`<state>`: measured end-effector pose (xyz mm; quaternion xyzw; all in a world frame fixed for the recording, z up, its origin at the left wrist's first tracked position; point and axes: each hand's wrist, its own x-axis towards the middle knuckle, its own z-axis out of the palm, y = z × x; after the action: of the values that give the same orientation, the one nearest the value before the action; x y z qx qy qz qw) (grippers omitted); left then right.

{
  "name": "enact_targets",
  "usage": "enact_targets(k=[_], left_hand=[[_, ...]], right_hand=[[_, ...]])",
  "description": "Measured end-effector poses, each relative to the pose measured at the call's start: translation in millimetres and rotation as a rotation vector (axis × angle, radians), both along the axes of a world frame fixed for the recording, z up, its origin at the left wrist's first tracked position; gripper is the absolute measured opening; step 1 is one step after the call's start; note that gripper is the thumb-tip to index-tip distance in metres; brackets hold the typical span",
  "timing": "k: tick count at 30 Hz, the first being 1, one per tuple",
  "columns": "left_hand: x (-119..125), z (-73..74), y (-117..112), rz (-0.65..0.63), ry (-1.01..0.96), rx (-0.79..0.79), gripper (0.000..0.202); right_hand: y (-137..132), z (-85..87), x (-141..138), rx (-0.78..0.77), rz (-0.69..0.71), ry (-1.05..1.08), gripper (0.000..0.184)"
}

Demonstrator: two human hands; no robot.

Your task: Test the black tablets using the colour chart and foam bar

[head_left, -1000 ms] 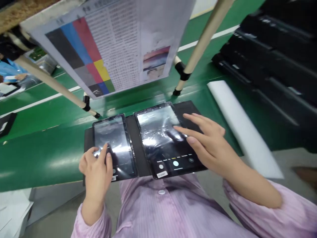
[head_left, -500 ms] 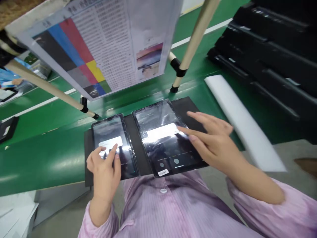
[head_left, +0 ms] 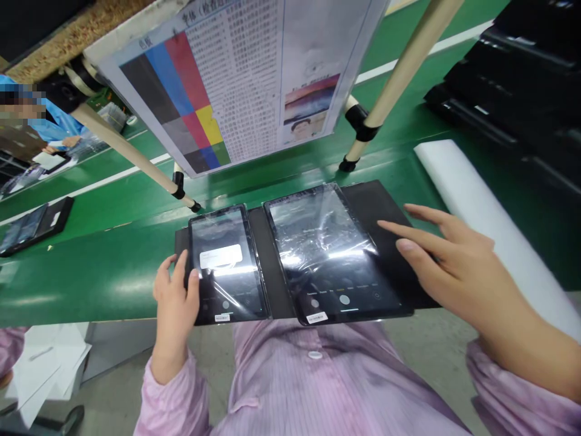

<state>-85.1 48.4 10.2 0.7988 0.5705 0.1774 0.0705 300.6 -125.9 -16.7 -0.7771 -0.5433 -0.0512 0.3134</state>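
Two tablets lie side by side on a black mat (head_left: 273,284) at the bench's front edge. The smaller left tablet (head_left: 227,230) shows a white pop-up box; a white label sits at its lower edge. On the larger right tablet (head_left: 308,242) a dark camera-like screen with round buttons shows, under glossy film. My left hand (head_left: 176,293) is at the left tablet's left edge, fingers apart, holding nothing; whether it touches the edge I cannot tell. Over the mat, to the right of the larger tablet, my right hand (head_left: 449,260) hovers with fingers spread and nothing in it.
A test chart board (head_left: 254,79) on beige pipe legs (head_left: 399,79) stands behind the tablets. At right lie a white foam strip (head_left: 490,212) and stacked black cases (head_left: 508,103). Another device (head_left: 36,224) rests at left. Beyond it a person in blue (head_left: 59,121) works.
The right hand has lifted off the larger tablet and moved right; that tablet's white pop-up is gone. My left hand has drawn back from the left screen to its edge. The view has shifted.
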Motion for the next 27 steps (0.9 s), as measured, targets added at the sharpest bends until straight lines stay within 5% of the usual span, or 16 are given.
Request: enact_targets(k=[3, 6, 10, 17, 21, 24, 27], left_hand=[[-15.2, -16.0, 14.4, -0.026, -0.165, -0.2, 0.062], [-8.9, -26.8, 12.3, -0.06, -0.215, -0.207, 0.065], [7.0, -26.0, 1.9, -0.103, -0.238, -0.198, 0.065], [13.7, -21.9, -2.7, -0.142, -0.185, -0.199, 0.065], [16.0, -22.9, -4.6, -0.139, -0.11, -0.158, 0.063], [18.2, -23.1, -5.2, -0.139, -0.064, -0.139, 0.059], [19.8, -23.2, -4.9, -0.135, -0.055, -0.127, 0.058]], right_hand=[[5.8, -6.8, 11.7, -0.082, 0.07, 0.097, 0.053], [11.3, -10.9, 15.9, -0.114, 0.095, 0.181, 0.053], [13.5, -15.0, 16.0, -0.121, 0.088, 0.218, 0.055], [13.1, -20.3, 9.8, -0.083, 0.092, -0.015, 0.051], [1.3, -2.5, -4.5, -0.042, 0.389, -0.131, 0.055], [-12.0, 8.5, -22.3, -0.2, 0.65, -0.189, 0.084], [-21.0, 1.8, -36.8, -0.275, 0.675, -0.275, 0.09]])
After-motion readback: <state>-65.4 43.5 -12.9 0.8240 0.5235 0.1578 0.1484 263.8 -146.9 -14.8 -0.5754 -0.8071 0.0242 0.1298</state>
